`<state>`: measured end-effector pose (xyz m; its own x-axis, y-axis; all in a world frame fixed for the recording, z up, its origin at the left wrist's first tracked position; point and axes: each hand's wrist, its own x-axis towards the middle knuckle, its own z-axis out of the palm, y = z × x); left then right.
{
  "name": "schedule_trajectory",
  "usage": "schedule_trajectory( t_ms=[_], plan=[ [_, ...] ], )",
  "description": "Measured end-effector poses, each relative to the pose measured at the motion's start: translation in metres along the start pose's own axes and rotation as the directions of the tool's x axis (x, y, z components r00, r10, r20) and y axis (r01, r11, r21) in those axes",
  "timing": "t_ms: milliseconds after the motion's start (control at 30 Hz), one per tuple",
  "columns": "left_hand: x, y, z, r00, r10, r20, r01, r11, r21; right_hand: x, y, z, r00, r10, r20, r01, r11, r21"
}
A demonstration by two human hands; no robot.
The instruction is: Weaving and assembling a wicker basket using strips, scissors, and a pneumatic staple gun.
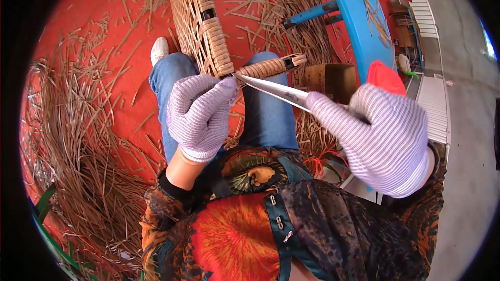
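Observation:
A tan woven wicker piece (195, 21) with a thick wrapped edge stands between my knees, and a shorter wrapped arm (265, 67) juts to the right from its lower corner. At that corner, my left hand (200, 114), in a striped light glove, is closed in a pinch; what lies between its fingertips is hidden. Gloved the same way, my right hand (385, 135) is wrapped round a pair of scissors (276, 92). The long metal blades point left, their tips at the wicker corner beside my left fingertips. My right hand covers most of the scissors' handles.
Loose brown strips (88, 177) heap at the left on the red floor covering (130, 86), with cut bits scattered about. More strips (307, 10) lie at the far middle. A blue stool (359, 26) and a cardboard box (333, 80) stand to the right.

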<state>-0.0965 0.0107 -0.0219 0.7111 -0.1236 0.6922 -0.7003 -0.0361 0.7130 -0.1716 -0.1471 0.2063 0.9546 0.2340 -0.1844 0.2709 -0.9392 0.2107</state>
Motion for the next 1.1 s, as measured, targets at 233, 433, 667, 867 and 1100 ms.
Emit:
schedule_trajectory(
  t_ms=[233,433,667,867,1100],
  plan=[
    [0.000,0.008,0.000,0.997,-0.079,-0.017,0.078,0.996,-0.035,-0.034,-0.018,0.047,0.993,0.055,-0.105,-0.049,0.997,0.053],
    [0.001,0.009,0.005,0.997,-0.049,-0.066,0.047,0.998,-0.030,-0.039,-0.038,0.075,0.945,0.212,-0.248,-0.152,0.959,0.240],
    [-0.003,0.007,0.007,0.996,-0.043,-0.084,0.041,0.999,-0.029,-0.030,-0.004,0.057,0.977,0.011,-0.213,0.018,0.991,0.129],
    [-0.004,0.005,0.004,0.993,-0.077,-0.086,0.074,0.997,-0.035,-0.029,-0.034,0.060,0.969,0.057,-0.239,-0.039,0.996,0.078],
    [0.005,0.002,0.007,0.985,-0.027,-0.173,0.032,0.999,0.026,-0.028,-0.067,0.088,0.934,0.178,-0.311,-0.142,0.981,0.135]
  ],
)
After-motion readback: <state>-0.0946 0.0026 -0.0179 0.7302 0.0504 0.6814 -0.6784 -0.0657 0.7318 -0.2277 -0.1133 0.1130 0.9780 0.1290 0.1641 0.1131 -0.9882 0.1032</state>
